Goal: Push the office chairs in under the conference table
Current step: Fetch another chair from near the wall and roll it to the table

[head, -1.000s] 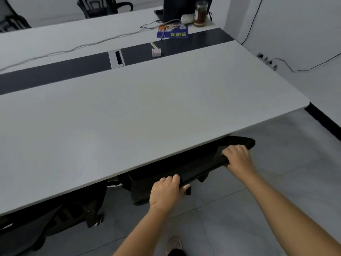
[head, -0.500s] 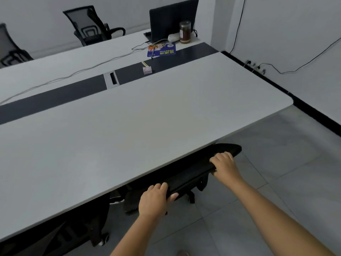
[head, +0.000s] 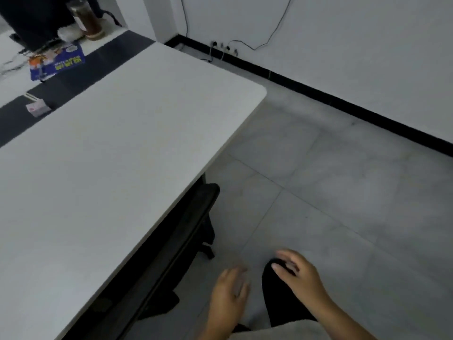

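A black office chair (head: pixel 186 231) stands tucked against the long white conference table (head: pixel 103 168); only the top of its backrest and part of its base show past the table's near edge. My left hand (head: pixel 229 293) hangs free over the floor, right of the chair, fingers loosely apart and holding nothing. My right hand (head: pixel 297 273) is a little further right, also open and empty, above my dark trouser leg (head: pixel 279 300). Neither hand touches the chair.
A dark strip (head: pixel 73 79) runs along the table's middle, with a blue booklet (head: pixel 56 61), a small box (head: pixel 36 109), a jar (head: pixel 87 19) and a dark screen (head: pixel 31 18) at the far end. Grey tiled floor (head: pixel 331 192) spreads right to a white wall with cables and sockets (head: pixel 223 47).
Both hands have let go of the chair's backrest and drawn back toward me. The view has swung right, toward the table's end and the open floor.
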